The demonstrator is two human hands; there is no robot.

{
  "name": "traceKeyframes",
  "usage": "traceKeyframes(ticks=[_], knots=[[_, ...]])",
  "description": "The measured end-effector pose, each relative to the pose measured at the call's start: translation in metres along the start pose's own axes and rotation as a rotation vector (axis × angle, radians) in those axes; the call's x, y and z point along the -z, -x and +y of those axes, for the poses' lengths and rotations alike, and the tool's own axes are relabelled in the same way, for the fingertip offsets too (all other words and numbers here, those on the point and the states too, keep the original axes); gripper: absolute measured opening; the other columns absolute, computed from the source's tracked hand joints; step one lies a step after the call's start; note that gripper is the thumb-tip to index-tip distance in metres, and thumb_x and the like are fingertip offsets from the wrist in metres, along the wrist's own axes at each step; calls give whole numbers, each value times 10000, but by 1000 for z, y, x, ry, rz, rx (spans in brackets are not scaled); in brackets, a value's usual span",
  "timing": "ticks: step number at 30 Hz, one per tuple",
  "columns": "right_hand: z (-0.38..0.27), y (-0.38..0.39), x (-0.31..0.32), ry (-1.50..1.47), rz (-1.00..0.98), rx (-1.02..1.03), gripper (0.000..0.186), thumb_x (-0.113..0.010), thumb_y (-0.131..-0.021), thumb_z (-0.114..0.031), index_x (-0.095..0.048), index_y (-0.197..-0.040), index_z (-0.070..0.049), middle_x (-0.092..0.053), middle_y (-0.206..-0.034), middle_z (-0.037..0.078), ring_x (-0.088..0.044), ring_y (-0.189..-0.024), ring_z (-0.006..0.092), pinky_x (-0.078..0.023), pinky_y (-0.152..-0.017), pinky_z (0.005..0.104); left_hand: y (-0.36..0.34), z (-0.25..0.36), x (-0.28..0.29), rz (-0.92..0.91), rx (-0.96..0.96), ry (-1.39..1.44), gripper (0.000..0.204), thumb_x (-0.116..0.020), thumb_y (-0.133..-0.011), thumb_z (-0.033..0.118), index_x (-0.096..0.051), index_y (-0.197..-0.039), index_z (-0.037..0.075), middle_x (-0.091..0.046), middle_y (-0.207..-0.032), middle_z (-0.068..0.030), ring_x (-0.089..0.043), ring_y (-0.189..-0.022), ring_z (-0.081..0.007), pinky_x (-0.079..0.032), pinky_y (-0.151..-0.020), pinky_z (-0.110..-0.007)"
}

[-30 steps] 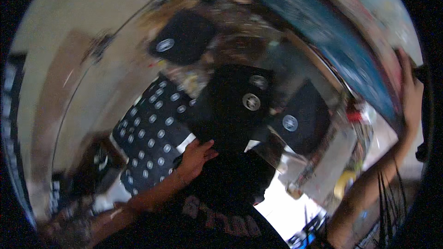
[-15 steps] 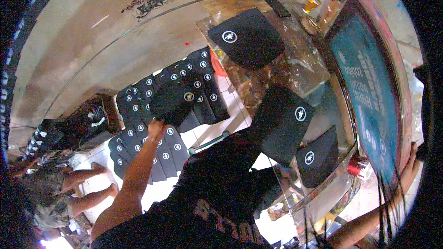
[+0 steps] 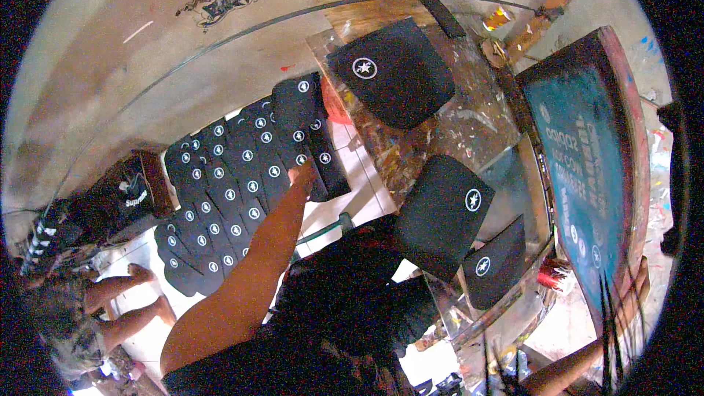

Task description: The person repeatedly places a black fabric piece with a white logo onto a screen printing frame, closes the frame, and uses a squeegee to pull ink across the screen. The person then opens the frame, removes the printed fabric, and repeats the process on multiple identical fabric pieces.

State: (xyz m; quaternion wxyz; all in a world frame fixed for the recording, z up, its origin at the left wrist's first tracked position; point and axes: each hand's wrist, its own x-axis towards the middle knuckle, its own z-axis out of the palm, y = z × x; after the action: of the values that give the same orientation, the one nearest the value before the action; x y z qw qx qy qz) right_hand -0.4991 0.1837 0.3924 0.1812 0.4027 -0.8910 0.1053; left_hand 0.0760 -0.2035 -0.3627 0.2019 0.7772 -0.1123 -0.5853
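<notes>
My left hand [image 3: 301,178] is stretched out low over rows of black flat pieces [image 3: 249,176], each with a small round white emblem. Its fingers are small and dim against the dark pieces, so I cannot make out whether they pinch one. A larger-looking black piece [image 3: 293,103] overlaps the far end of the rows. On the far right, my right hand [image 3: 639,286] grips the lower outer edge of a tilted screen-printing frame [image 3: 636,198] with blue-green mesh and reversed lettering.
Black pieces with star emblems lie on the paint-stained table: one at the far end [image 3: 396,73], one in the middle [image 3: 440,213], one nearer [image 3: 499,271]. A red can [image 3: 555,275] stands beside the frame. Another person's bare legs [image 3: 128,304] show at lower left.
My left hand has moved right and up along the rows; the black piece it held now appears to lie at their far end. My right hand stays on the frame. The whole view has shifted slightly.
</notes>
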Motion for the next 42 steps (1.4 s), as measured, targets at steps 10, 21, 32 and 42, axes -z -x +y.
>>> traceKeyframes(ticks=[10,21,32,42], knots=[[-34,7,-1,671,52,321,507,-406,-1050,-246,-500,-1533,-121,-511,-1527,170,-453,-1418,351,-311,-1228,434,342,61,57,-217,-1567,-219,208,-777,-885,111,-700,-1062,35,-696,-943,-132,-656,-826,-278,-531,-770,-373],[-137,19,-9,-267,82,-6,553,-596,-1004,-460,-728,-1026,76,-703,-912,181,-644,-886,229,-478,-854,373,394,29,32,-502,-1110,-313,331,-811,-908,146,-560,-1096,39,-595,-877,-23,-583,-790,-131,-499,-683,-286],[-151,35,10,-248,64,-79,658,-595,-916,-511,-663,-642,84,-577,-537,227,-604,-538,293,-517,-625,440,430,96,53,-558,-1435,-580,124,-683,-1003,91,-672,-1085,-2,-678,-987,-15,-575,-956,-100,-462,-899,-270],[-144,32,15,-217,37,70,678,-560,-940,-493,-656,-622,98,-610,-614,332,-677,-675,464,-561,-784,507,619,199,-145,-1499,-2102,-1262,116,-632,-951,71,-689,-1051,60,-703,-1053,-132,-657,-974,-306,-505,-892,-388]])
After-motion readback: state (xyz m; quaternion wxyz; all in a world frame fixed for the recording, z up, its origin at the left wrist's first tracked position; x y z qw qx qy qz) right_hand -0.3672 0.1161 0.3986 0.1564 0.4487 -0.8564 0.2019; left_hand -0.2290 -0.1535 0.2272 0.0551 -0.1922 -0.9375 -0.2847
